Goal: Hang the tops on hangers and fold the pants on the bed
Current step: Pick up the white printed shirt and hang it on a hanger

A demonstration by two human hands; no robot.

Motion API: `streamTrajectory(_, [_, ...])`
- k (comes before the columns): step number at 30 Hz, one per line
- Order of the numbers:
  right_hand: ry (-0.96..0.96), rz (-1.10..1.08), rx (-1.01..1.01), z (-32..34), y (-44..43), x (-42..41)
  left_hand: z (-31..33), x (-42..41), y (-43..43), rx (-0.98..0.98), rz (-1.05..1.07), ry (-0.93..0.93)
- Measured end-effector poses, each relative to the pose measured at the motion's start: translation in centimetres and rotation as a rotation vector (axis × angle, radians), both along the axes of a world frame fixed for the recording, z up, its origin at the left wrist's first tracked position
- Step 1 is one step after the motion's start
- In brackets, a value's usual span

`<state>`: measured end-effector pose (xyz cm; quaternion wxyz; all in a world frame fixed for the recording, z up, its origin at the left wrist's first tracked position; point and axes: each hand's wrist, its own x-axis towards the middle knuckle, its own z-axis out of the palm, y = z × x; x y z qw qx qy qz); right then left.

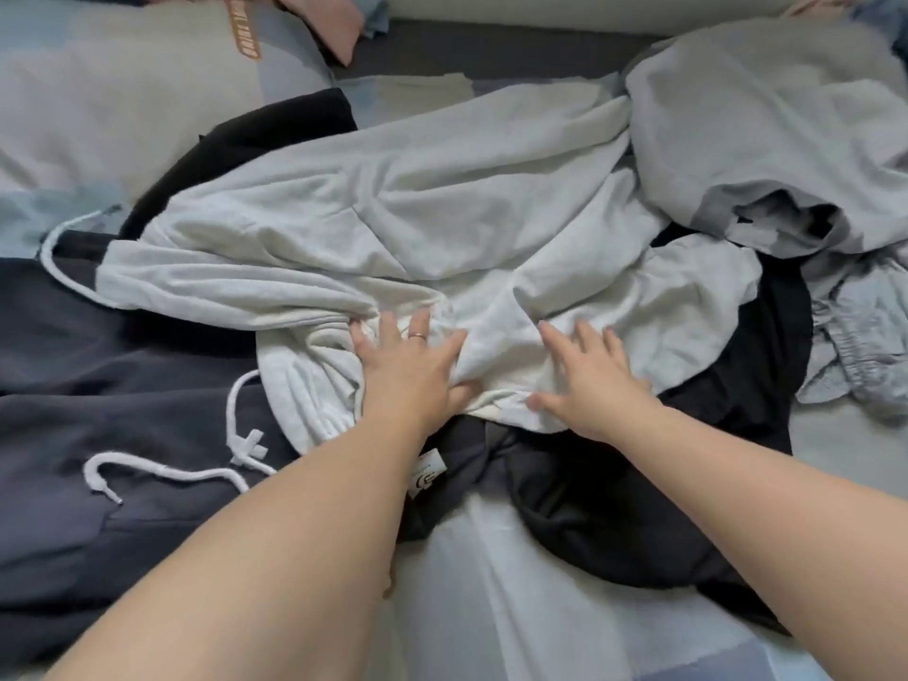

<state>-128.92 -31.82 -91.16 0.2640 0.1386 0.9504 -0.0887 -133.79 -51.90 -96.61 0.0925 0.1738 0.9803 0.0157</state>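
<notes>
A light grey garment (393,228) with a white drawstring lies crumpled across the middle of the bed. My left hand (410,366) lies on its near edge, fingers spread, thumb tucked into a fold of the cloth. My right hand (589,371) rests flat on the same edge a little to the right, fingers straight. A dark navy garment (98,385) with a white cord lies at the left. Black clothing (638,508) lies under the grey garment and near my right arm. No hanger is in view.
Another light grey garment (766,130) is heaped at the back right, with a pale blue one (855,346) at the right edge. A pink item (329,17) lies at the top. The bed sheet (491,607) shows between my arms.
</notes>
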Motion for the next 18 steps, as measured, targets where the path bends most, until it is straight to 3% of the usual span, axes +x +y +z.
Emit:
streamTrajectory(2, [-0.008,-0.002,-0.066,-2.3,1.6,-1.0,-2.0,0.4,0.1,0.023,-0.002,0.056])
streamTrajectory(7, [0.185,0.010,-0.067,-5.7,2.3,-1.1,-3.8,-0.2,1.1,0.072,0.020,0.120])
streamTrajectory(18, [0.179,0.020,0.000,-6.5,2.0,-1.0,-3.9,-0.5,1.4,0.043,0.018,0.130])
